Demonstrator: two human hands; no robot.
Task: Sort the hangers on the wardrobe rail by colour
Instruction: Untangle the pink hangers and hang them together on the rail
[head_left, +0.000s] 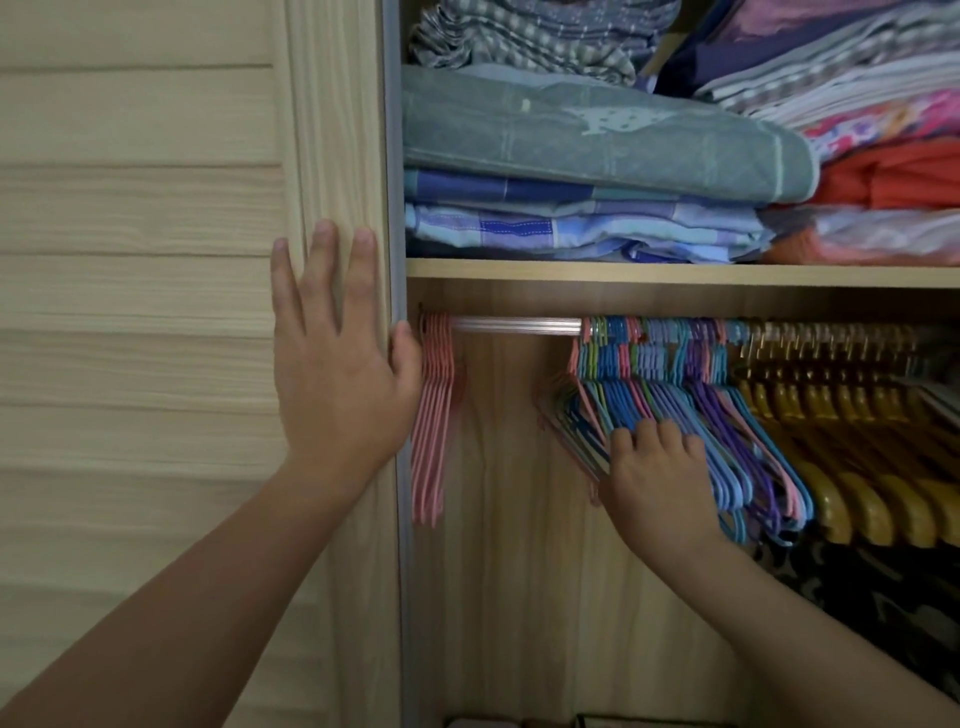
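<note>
— Hangers first: where do they sit on the rail (514, 326)?

— Pink hangers (434, 415) hang bunched at the far left end. Past a bare stretch, the mixed blue, purple, green and pink hangers (691, 395) crowd together, with yellow hangers (857, 441) to their right.

— And the hands?

— The left hand (337, 374) lies flat, fingers spread wide, on the wooden wardrobe door (156, 312). The right hand (654, 467) has its fingers curled into the mixed bunch, gripping several.

— Above?

— Folded linens (597, 156) stacked on the shelf (675, 273).
</note>
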